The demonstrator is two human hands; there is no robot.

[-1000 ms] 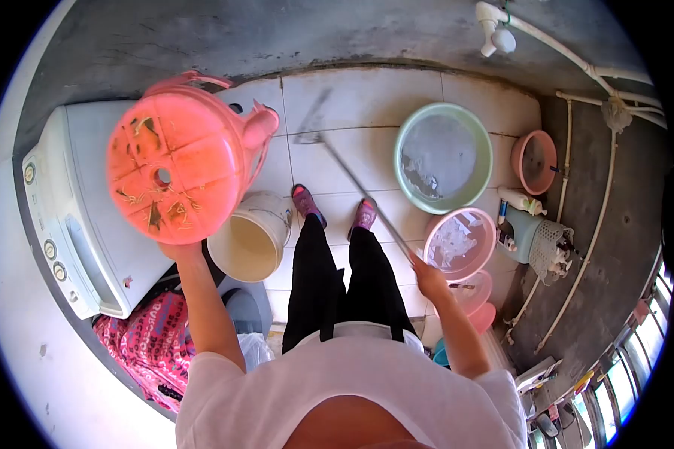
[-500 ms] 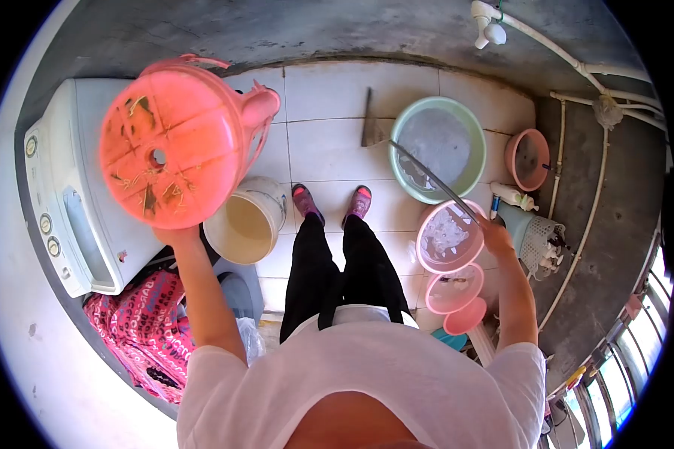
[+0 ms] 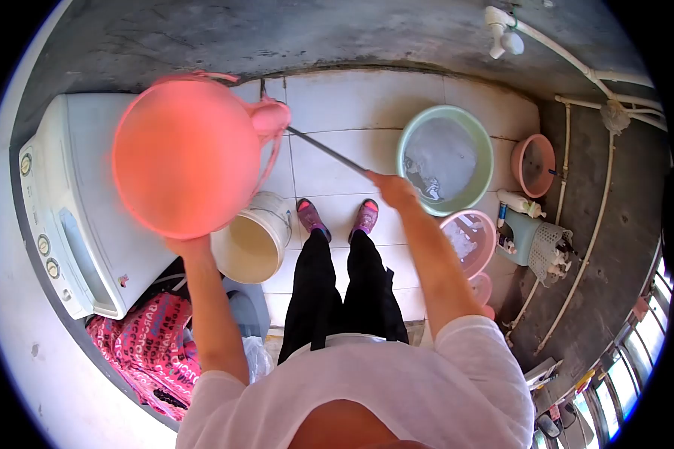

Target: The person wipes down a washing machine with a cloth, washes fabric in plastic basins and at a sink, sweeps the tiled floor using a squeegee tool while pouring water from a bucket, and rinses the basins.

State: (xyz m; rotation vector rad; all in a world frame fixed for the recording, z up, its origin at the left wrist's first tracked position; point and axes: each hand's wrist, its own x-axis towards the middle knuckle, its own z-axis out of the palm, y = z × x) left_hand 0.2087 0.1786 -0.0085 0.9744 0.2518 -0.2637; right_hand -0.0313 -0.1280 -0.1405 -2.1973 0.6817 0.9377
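My left hand [image 3: 187, 245] is closed on the lower rim of a large pink plastic bucket-like container [image 3: 183, 157], held up over the floor near the washing machine. The container is motion-blurred, and its surface facing me looks smooth. A knob-like pink part and a thin loop stick out on its right. My right hand [image 3: 395, 191] grips a long dark handle [image 3: 329, 150] that slants up and left to the container's right side. The head of this long-handled tool is mostly hidden; a thin dark edge shows above the knob.
A white washing machine [image 3: 101, 202] stands at left, beside a cream bucket [image 3: 252, 245]. On the right are a green basin [image 3: 487, 168] of cloudy water, a pink basin [image 3: 484, 258], a reddish basin [image 3: 533, 166] and bottles [image 3: 518, 203]. Pipes [image 3: 569, 56] run along the wall.
The tool's handle has swung left from over the green basin, my right hand moving up and left. The pink container shifted slightly right; the debris on its surface no longer shows.
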